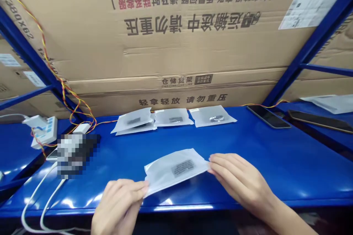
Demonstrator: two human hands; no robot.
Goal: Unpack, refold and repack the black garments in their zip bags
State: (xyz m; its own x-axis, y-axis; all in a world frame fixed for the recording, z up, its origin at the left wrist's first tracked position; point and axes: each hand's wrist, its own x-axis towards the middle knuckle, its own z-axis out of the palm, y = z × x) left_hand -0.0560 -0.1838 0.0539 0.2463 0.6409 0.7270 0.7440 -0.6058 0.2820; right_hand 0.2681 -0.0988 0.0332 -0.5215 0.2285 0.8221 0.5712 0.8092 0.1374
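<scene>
A frosted plastic pouch (165, 176) with dark printed text or a dark item showing in it is stretched between my two hands, tilted above the blue shelf (264, 154). My left hand (121, 200) pinches its lower left corner between thumb and fingers. On the other side, my right hand (239, 176) grips the right end, fingers closed together. Similar pouches lie in a row behind: a small stack (134, 120) at left, a middle one (174, 117), and a right one (211, 116) with a dark coiled item inside.
At left sit a white power strip (45, 134), white cables (41, 187), a dark blurred-out device (91, 147) and twisted red-yellow wires (64, 88). Two phones lie at right, one being a dark phone (268, 116). Behind stands a large cardboard box (171, 55), with blue posts (298, 51) beside it.
</scene>
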